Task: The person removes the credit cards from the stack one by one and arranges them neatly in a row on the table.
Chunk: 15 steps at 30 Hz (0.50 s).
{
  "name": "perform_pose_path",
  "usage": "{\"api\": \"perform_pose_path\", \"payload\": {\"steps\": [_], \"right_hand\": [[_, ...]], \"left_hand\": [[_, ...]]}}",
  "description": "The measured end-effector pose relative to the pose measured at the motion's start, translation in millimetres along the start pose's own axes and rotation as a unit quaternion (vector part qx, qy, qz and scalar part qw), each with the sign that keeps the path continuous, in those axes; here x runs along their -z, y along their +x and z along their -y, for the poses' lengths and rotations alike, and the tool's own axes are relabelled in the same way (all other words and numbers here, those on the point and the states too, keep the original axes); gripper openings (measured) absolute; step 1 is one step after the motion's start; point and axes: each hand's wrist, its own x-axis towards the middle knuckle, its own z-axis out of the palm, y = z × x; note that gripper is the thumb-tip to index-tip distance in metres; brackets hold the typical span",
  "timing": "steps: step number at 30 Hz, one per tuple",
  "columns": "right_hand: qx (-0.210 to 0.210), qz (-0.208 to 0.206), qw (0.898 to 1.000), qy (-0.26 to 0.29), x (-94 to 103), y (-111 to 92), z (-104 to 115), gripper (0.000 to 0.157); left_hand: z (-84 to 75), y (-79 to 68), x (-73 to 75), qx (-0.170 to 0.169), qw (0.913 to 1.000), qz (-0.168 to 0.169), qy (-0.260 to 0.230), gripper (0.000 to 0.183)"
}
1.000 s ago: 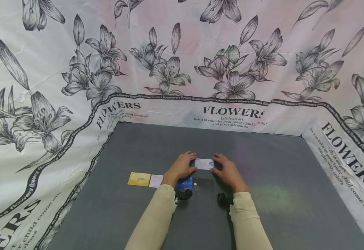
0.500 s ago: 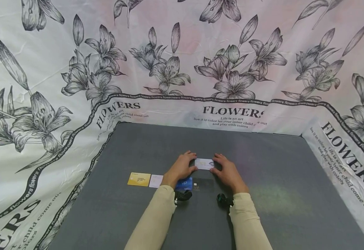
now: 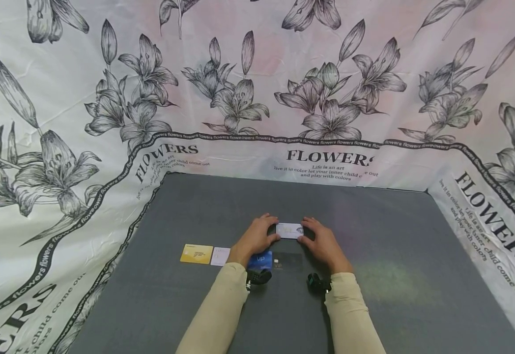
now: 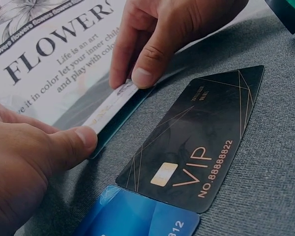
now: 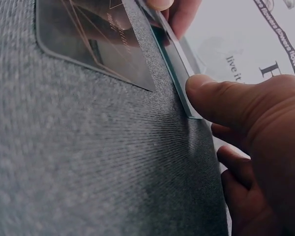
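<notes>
In the head view, a white card with printing lies between my two hands, beyond a row of cards. My left hand pinches its left end and my right hand its right end. The left wrist view shows both thumbs on the near side of the white card, which tilts a little. Below its near edge is a dark teal strip; whether this is a second card, I cannot tell. Nearer to me, a black VIP card lies flat, touching or nearly touching a blue card.
Further left in the row lie a yellow card and a pale lavender card; my left forearm partly covers the row. Grey cloth covers the table. A flower-printed curtain stands along its back and sides.
The white card has shifted very slightly away from me and its tilt looks a little different. Both hands stay at its ends, almost still.
</notes>
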Motion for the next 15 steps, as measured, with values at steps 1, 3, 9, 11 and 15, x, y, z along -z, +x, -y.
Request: {"api": "perform_pose_path", "payload": {"steps": [1,3,9,11,15], "right_hand": [[0.001,-0.002,1.000,0.001,0.1,0.2,0.2,0.052],[-0.002,-0.002,1.000,0.006,0.7,0.4,1.0,0.052],[-0.009,0.003,1.000,0.011,4.2,-0.7,2.7,0.054],[-0.008,0.005,1.000,0.010,5.2,-1.4,3.3,0.054],[-0.009,0.009,1.000,0.014,7.5,-3.1,4.3,0.053]], "left_hand": [[-0.1,0.1,0.3,0.000,1.0000,-0.001,-0.001,0.049],[-0.5,0.1,0.9,0.000,1.0000,-0.001,-0.002,0.049],[-0.8,1.1,3.1,-0.003,1.0000,0.000,-0.004,0.050],[-1.1,1.2,3.9,-0.011,0.9999,-0.001,-0.006,0.049],[-3.0,0.4,5.3,-0.022,0.9997,-0.003,0.002,0.048]]}}
